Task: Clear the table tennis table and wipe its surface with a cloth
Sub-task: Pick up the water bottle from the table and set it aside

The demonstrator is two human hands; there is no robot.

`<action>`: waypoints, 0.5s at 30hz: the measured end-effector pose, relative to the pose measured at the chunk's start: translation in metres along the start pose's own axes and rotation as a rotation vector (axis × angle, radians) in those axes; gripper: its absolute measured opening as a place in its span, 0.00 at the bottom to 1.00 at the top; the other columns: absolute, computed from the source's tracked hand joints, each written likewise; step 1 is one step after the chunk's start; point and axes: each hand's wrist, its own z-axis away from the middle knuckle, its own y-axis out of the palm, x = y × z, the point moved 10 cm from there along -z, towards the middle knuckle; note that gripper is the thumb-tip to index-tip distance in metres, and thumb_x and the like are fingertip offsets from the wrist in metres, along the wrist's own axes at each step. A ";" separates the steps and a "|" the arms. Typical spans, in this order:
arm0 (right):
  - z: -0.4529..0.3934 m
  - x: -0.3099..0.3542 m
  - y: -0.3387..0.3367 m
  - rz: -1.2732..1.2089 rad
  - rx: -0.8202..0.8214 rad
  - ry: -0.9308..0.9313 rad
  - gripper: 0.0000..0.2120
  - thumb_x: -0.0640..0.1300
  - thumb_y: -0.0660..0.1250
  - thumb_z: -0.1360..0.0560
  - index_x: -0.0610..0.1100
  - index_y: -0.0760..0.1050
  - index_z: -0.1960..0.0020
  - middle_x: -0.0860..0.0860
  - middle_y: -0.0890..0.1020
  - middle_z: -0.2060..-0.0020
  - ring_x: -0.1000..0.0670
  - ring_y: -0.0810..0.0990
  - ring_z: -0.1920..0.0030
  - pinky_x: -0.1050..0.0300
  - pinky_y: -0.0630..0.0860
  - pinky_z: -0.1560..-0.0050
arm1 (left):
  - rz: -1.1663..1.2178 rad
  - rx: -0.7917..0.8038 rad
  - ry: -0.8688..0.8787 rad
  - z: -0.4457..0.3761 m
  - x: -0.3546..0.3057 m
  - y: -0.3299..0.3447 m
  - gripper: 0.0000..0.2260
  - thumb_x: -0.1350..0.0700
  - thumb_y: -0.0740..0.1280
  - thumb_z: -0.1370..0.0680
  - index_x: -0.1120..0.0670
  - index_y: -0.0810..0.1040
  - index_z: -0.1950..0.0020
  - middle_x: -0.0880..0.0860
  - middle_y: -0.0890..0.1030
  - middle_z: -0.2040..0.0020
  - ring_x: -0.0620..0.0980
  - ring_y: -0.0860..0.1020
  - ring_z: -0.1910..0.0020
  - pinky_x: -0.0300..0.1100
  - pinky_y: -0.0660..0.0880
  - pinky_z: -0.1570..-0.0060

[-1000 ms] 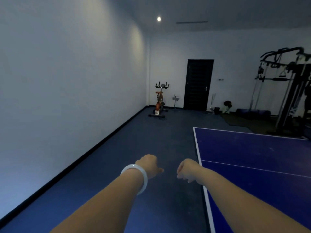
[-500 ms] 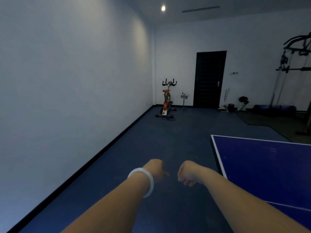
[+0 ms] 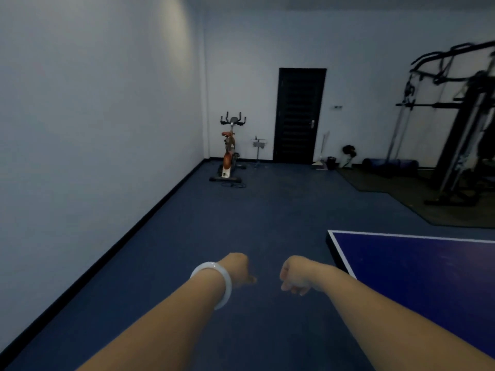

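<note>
The blue table tennis table (image 3: 428,266) with white edge lines fills the lower right; only its near left corner shows, and that part is bare. My left hand (image 3: 237,269), with a white bangle on the wrist, hangs over the floor left of the table, fingers loosely curled and holding nothing. My right hand (image 3: 294,275) droops just left of the table's corner, also loosely curled and holding nothing. Neither hand touches the table. No cloth is in view.
A white wall runs along the left. An orange exercise bike (image 3: 229,153) stands at the far end beside a dark door (image 3: 300,115). A black weight rack (image 3: 466,124) on a dark mat occupies the right. Blue floor lies between me and the bike.
The view has swung: the weight rack is back in frame at right and more floor shows. Both hands stay held out in front, loosely curled.
</note>
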 end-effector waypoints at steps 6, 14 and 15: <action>-0.116 -0.013 -0.095 -0.172 -0.094 0.076 0.17 0.39 0.66 0.22 0.42 0.73 0.34 0.45 0.77 0.37 0.46 0.79 0.39 0.56 0.77 0.39 | -0.005 0.049 0.142 -0.157 -0.025 -0.059 0.17 0.48 0.65 0.20 0.59 0.76 0.38 0.55 0.78 0.40 0.55 0.77 0.42 0.47 0.75 0.42; -0.286 -0.089 -0.226 -0.198 -0.130 0.192 0.16 0.40 0.63 0.20 0.36 0.73 0.33 0.42 0.79 0.37 0.45 0.79 0.38 0.53 0.74 0.36 | -0.046 0.038 0.284 -0.371 -0.109 -0.124 0.16 0.49 0.65 0.20 0.59 0.77 0.38 0.54 0.78 0.39 0.54 0.77 0.41 0.45 0.74 0.43; -0.307 -0.100 -0.246 -0.227 -0.137 0.193 0.16 0.39 0.64 0.20 0.36 0.74 0.34 0.42 0.79 0.37 0.45 0.79 0.38 0.52 0.75 0.37 | -0.044 0.032 0.289 -0.397 -0.119 -0.134 0.15 0.50 0.65 0.20 0.59 0.77 0.39 0.54 0.78 0.39 0.54 0.77 0.41 0.44 0.74 0.44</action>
